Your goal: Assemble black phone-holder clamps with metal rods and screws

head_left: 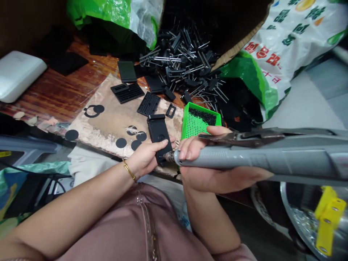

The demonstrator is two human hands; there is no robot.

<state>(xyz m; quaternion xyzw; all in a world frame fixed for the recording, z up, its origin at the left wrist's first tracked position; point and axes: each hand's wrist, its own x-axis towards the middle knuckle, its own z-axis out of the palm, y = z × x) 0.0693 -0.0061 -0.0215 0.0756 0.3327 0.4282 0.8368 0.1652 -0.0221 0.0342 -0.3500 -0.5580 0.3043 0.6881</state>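
On my feed, a stained board (108, 123) lies on a wooden table (67, 87), with a heap of black pronged parts (185, 61) beyond it. Near them sit one green mesh tray (197, 121) and about five black discs (121, 142). The left hand (145, 156) grips one black plastic casing (159, 136) above the board. The right hand (202, 161) closes round a grey rotary tool (244, 159), its bit (168, 156) touching the casing.

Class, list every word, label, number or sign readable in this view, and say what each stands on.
White woven sack with green and red print: red and green Chinese characters, too folded and blurred to quote.
Pale bag beside the forearm: small blue marks, too small to read.
Grey rotary tool: no readable marking.
Black rectangular plastic part: none readable.
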